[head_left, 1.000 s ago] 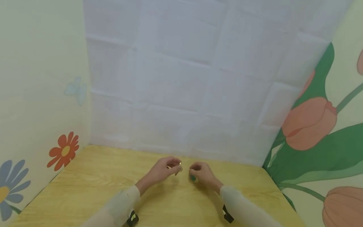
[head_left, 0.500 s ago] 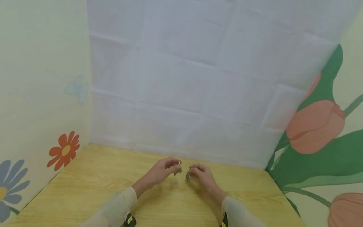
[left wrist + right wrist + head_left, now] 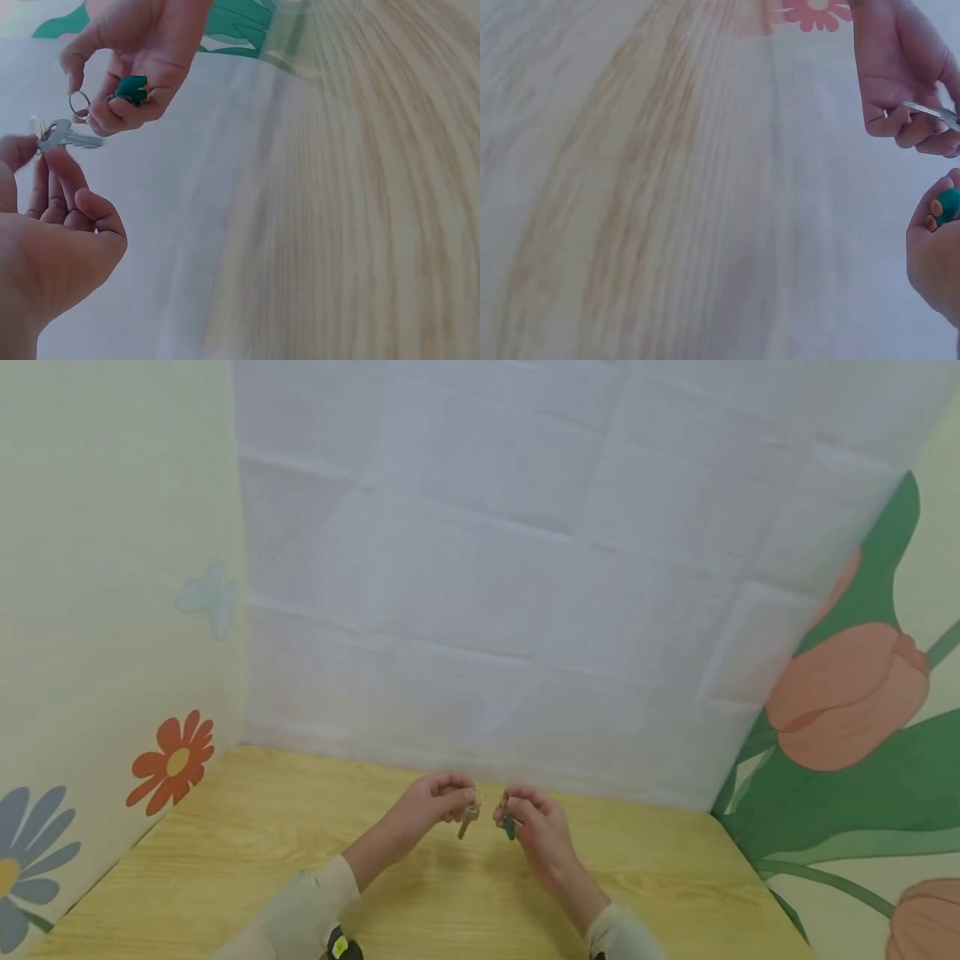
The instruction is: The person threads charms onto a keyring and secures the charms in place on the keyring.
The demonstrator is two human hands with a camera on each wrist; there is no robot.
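Note:
Above the table, my left hand [image 3: 429, 806] pinches a key ring between thumb and fingertip, and a silver key [image 3: 61, 136] hangs from it. Facing it, a short gap to the right, my right hand [image 3: 543, 831] holds a keychain. Its metal split ring [image 3: 79, 105] sticks out by the thumb and fingertip in the left wrist view. A green charm [image 3: 132, 89] with orange bits lies against the curled fingers of that hand. The right wrist view catches the charm [image 3: 949, 205] and the key [image 3: 930, 110] at its right edge. Key and split ring look apart.
Beneath both hands is a wood-grain table [image 3: 300, 843]. A creased white sheet [image 3: 450, 568] rises behind it. Flower-printed panels stand at the left [image 3: 112, 652] and right [image 3: 847, 793].
The key now hangs lower beneath my left hand. The green charm dangled left of my right hand half a second ago; now it sits under the right thumb. The head view has shifted slightly.

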